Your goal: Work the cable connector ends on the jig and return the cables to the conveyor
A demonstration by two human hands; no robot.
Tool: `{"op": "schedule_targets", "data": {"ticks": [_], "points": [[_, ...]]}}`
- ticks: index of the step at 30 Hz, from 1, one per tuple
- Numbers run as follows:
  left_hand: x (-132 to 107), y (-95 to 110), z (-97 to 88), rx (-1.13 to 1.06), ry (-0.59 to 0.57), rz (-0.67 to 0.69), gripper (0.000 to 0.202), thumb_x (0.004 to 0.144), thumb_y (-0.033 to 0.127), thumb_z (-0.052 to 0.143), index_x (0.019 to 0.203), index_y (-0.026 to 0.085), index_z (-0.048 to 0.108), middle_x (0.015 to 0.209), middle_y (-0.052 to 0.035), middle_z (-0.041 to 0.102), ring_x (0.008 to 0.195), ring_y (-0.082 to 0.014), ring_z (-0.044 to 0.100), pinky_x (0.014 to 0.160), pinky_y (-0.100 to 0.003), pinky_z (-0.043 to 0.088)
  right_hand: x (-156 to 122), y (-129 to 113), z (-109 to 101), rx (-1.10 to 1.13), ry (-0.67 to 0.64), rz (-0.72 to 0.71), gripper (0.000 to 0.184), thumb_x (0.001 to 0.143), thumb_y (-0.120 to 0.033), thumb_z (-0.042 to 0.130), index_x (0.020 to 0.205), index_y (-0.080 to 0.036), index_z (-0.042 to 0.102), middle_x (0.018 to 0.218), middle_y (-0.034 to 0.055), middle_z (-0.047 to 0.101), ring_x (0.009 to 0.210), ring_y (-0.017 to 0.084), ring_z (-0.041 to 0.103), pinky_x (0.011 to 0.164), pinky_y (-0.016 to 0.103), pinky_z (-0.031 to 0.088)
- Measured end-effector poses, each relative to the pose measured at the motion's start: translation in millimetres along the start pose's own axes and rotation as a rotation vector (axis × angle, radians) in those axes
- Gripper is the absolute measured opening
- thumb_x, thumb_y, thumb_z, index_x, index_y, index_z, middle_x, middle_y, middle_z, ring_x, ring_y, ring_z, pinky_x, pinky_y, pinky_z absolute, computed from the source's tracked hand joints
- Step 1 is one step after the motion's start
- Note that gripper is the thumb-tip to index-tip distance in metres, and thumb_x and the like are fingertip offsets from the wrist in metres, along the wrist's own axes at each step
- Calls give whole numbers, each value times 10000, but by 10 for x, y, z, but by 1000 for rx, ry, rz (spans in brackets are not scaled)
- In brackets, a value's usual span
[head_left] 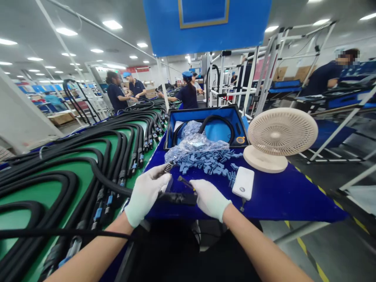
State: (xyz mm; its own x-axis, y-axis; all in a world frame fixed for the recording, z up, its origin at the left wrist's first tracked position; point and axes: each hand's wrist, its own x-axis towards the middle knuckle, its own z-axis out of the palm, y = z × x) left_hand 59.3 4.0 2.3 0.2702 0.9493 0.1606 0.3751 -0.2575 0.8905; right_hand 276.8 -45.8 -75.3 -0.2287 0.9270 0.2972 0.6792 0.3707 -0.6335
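My left hand [148, 192], in a white glove, is closed around the end of a black hose [117, 188]. A coiled metal spring [169, 167] sticks up past its thumb and fingers. To its right, my gloved right hand [210, 197] pinches a small dark tool [185, 181] with a bit of yellow near the fingers; its exact kind is unclear. Below and between both hands lies a black block-like fixture [179, 198] at the table's near edge. Many small blue-grey plastic clips [210, 162] are heaped just beyond my hands, partly under a clear plastic bag [196, 143].
A white power bank [243, 183] and a beige fan [280, 137] stand right on the blue table [282, 196]. Behind the clips is a blue bin [243, 135] holding a hose. Rows of black hoses [102, 156] cover the green surface at left. Several people work beyond.
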Motion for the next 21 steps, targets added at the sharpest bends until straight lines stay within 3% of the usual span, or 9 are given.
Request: {"op": "schedule_targets", "data": {"ticks": [2, 4, 7, 9, 12, 16, 19, 21], "points": [[1, 9, -29, -9, -3, -12, 570, 901, 459, 645, 1384, 157, 620, 1341, -83, 688, 1226, -284, 651, 1061, -397, 515, -55, -10, -28, 45, 78, 83, 489, 765, -199, 740, 1241, -178, 628, 1241, 143, 649, 1175, 314, 583, 1036, 473, 438], [-1, -5, -59, 47, -63, -2, 535, 907, 436, 639, 1386, 196, 629, 1354, -61, 682, 1234, -275, 646, 1074, -396, 504, -113, -99, 23, 309, 84, 137, 656, 721, -279, 814, 1325, -209, 567, 1211, 109, 654, 1096, 283, 621, 978, 451, 495], [-7, -67, -77, 187, -227, 109, 425, 887, 371, 657, 1291, 250, 705, 1303, -43, 706, 1183, -264, 663, 1053, -390, 508, -146, -275, 189, 843, 49, 244, 541, 773, -282, 763, 1264, -208, 547, 1011, 45, 674, 838, 197, 673, 803, 377, 570], [-5, -99, -71, 277, -348, 181, 331, 883, 319, 642, 1185, 254, 762, 1181, -46, 747, 1093, -252, 687, 992, -374, 532, -118, -337, 290, 1068, 76, 288, 462, 765, -221, 732, 1187, -190, 546, 1013, 45, 661, 823, 188, 684, 788, 373, 585], [2, -84, -57, 371, -454, 206, 301, 870, 268, 629, 1123, 256, 791, 1043, -47, 754, 992, -240, 683, 902, -358, 543, -46, -327, 352, 1108, 124, 300, 551, 688, -131, 731, 1199, -196, 535, 1068, 47, 647, 870, 195, 682, 795, 367, 586], [-11, -52, -46, 509, -436, 252, 251, 850, 233, 639, 1029, 247, 814, 909, -47, 696, 904, -225, 629, 804, -335, 509, 30, -306, 318, 993, 117, 261, 643, 659, -74, 720, 1260, -217, 543, 1063, 25, 653, 916, 185, 650, 800, 325, 544], [-15, -124, -58, 485, -413, 396, 217, 890, 238, 598, 941, 222, 808, 844, -57, 640, 838, -208, 593, 744, -317, 490, 72, -341, 288, 1101, 43, 244, 689, 634, -43, 709, 1271, -224, 517, 995, -9, 628, 783, 156, 651, 726, 314, 538], [3, -202, -83, 434, -423, 482, 221, 901, 241, 591, 979, 237, 797, 846, -63, 633, 842, -214, 591, 748, -328, 497, 88, -367, 271, 1182, -18, 238, 701, 626, -33, 700, 1270, -227, 501, 964, -23, 618, 680, 138, 638, 675, 319, 537]]}}
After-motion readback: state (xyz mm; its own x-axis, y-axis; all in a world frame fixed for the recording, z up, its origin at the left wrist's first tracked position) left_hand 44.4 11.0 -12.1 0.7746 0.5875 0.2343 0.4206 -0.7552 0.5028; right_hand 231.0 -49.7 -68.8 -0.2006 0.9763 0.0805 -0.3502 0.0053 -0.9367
